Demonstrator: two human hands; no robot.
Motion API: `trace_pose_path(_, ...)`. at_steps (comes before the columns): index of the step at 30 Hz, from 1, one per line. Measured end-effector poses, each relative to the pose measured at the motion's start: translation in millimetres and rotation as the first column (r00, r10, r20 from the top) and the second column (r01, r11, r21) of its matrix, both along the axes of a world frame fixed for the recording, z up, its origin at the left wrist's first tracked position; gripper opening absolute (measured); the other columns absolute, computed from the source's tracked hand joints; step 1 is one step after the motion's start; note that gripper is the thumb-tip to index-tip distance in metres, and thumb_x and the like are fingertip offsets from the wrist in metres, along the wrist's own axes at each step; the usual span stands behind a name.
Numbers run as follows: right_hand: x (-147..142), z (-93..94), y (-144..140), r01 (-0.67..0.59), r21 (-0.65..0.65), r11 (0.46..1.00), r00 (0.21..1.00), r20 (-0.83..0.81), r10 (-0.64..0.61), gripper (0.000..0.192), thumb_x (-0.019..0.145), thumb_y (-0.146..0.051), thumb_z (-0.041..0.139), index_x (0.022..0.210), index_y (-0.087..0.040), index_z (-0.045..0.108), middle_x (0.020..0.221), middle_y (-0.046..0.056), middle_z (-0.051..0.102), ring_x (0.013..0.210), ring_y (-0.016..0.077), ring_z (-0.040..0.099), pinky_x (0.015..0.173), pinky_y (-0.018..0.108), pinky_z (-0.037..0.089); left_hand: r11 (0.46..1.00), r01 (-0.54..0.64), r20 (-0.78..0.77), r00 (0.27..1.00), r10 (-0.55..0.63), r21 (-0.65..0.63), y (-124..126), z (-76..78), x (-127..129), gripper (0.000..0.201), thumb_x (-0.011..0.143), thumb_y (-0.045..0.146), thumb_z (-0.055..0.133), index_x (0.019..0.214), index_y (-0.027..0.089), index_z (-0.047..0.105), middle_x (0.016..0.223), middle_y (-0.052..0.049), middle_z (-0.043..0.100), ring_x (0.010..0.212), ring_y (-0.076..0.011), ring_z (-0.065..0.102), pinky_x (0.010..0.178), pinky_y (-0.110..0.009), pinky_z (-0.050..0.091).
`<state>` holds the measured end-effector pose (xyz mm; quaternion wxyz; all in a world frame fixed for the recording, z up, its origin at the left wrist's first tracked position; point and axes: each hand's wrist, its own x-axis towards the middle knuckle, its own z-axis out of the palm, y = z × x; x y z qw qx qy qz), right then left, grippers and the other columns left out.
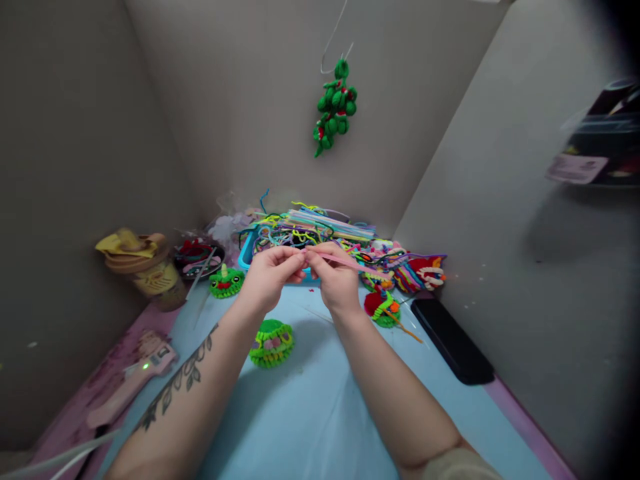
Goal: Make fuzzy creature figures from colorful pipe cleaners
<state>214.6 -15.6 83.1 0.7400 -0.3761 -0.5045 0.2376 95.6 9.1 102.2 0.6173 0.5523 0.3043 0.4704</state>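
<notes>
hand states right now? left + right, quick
Left hand: closed, fingertips pinching one end of the thin pink fuzzy pipe cleaner.
Right hand: closed, grip on the same pipe cleaner, which runs out to the right.

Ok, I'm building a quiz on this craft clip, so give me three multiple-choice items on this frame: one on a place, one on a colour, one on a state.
1. Where does the green bead ornament hang?
A. on the back wall, from a hook
B. from the black phone
C. inside the blue tray

2. What colour is the pipe cleaner held between the hands?
A. black
B. pink
C. white

3. How do the left hand and right hand stand?
A. both flat on the table
B. one hidden under the table
C. both raised, pinching the pipe cleaner

Answers: 1 A, it dangles from a wire hook high on the wall. 2 B, the strand running off to the right is pink. 3 C, the fingertips of both meet on it above the light blue table.
</notes>
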Motion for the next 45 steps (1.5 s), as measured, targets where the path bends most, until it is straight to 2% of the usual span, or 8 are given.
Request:
trace_pose_path(4, 1, -1.5, -1, 0.067, 0.039, 0.997, 0.996, 0.061, -0.069, 0.009, 0.074, -0.028, 0.067, 0.076, -0.02, 0.067, 0.074, 0.001, 0.06, 0.065, 0.0118, 0.055, 0.058, 0.024, 0.044, 0.999, 0.02, -0.04, 0.999, -0.019, 0.027, -1, 3.3, -3, 0.022, 0.065, 0.034, 0.073, 0.073, 0.015, 0.065, 0.065, 0.0, 0.063, 0.053, -0.0076, 0.054, 0.05, -0.019, 0.045)
trace_pose_path(8, 2, -3.4, 2, -0.068, -0.092, 0.993, 0.997, -0.048, 0.064, 0.018, 0.076, -0.036, 0.063, 0.075, -0.018, 0.062, 0.062, -0.002, 0.054, 0.047, 0.0078, 0.044, 0.043, 0.021, 0.035, 0.992, 0.043, -0.137, 0.99, -0.026, 0.122, -4, 6.4, -6, 0.023, 0.068, 0.036, 0.071, 0.073, 0.015, 0.065, 0.067, -0.001, 0.063, 0.055, -0.0093, 0.056, 0.05, -0.02, 0.045)
trace_pose_path(13, 5, -3.4, 5, -0.218, -0.165, 0.962, 0.975, -0.071, 0.209, 0.021, 0.076, -0.039, 0.062, 0.077, -0.018, 0.059, 0.051, -0.006, 0.047, 0.041, 0.0066, 0.038, 0.038, 0.019, 0.029, 0.974, -0.001, -0.22, 0.974, 0.053, 0.228, -8, 9.8, -5, 0.024, 0.07, 0.039, 0.068, 0.073, 0.015, 0.065, 0.064, -0.001, 0.062, 0.057, -0.0111, 0.057, 0.052, -0.021, 0.046)
trace_pose_path(22, 10, 3.5, 3, -0.21, -0.256, 0.944, 0.978, -0.07, 0.199, 0.022, 0.068, -0.036, 0.069, 0.07, -0.016, 0.06, 0.053, -0.005, 0.048, 0.043, 0.0062, 0.037, 0.039, 0.019, 0.027, 0.975, 0.053, -0.277, 0.961, 0.009, 0.214, 1, 3.0, -8, 0.025, 0.07, 0.04, 0.067, 0.07, 0.015, 0.066, 0.063, -0.003, 0.065, 0.06, -0.0134, 0.058, 0.056, -0.023, 0.047)
trace_pose_path(27, 13, 2.6, 4, -0.18, -0.177, 0.967, 0.979, -0.129, 0.159, 0.018, 0.07, -0.034, 0.069, 0.071, -0.017, 0.061, 0.054, -0.005, 0.048, 0.042, 0.0059, 0.034, 0.038, 0.02, 0.025, 0.991, 0.093, -0.12, 0.989, -0.082, 0.091, 2, 1.5, -8, 0.022, 0.066, 0.036, 0.072, 0.069, 0.016, 0.064, 0.062, -0.001, 0.063, 0.06, -0.0123, 0.059, 0.061, -0.026, 0.049)
trace_pose_path(33, 9, 7.2, -5, 0.059, 0.082, 0.995, 0.98, 0.184, -0.074, 0.007, 0.074, -0.028, 0.067, 0.071, -0.021, 0.068, 0.073, 0.001, 0.06, 0.07, 0.0143, 0.055, 0.067, 0.029, 0.046, 0.998, 0.056, 0.052, 0.997, -0.055, -0.015, 0, 8.0, -7, 0.019, 0.062, 0.031, 0.075, 0.066, 0.016, 0.065, 0.054, 0.003, 0.056, 0.052, -0.0088, 0.053, 0.063, -0.027, 0.05)
trace_pose_path(39, 8, 0.1, -11, 0.173, 0.284, 0.943, 0.85, 0.441, -0.289, 0.014, 0.079, -0.023, 0.061, 0.088, -0.026, 0.072, 0.079, 0.003, 0.06, 0.072, 0.0149, 0.057, 0.066, 0.03, 0.049, 0.994, -0.007, 0.178, 0.984, 0.026, -0.112, -2, 7.3, -2, 0.017, 0.058, 0.027, 0.076, 0.066, 0.016, 0.066, 0.061, 0.002, 0.06, 0.057, -0.0079, 0.054, 0.054, -0.02, 0.044)
trace_pose_path(45, 14, -21.9, -3, 0.142, 0.422, 0.896, 0.674, 0.621, -0.399, 0.03, 0.083, -0.017, 0.054, 0.109, -0.026, 0.067, 0.085, 0.006, 0.063, 0.077, 0.0176, 0.057, 0.071, 0.032, 0.049, 0.978, -0.027, 0.261, 0.962, 0.082, -0.209, 1, -3.3, 4, 0.02, 0.054, 0.025, 0.077, 0.066, 0.015, 0.065, 0.062, 0.002, 0.058, 0.056, -0.0066, 0.051, 0.052, -0.018, 0.042)
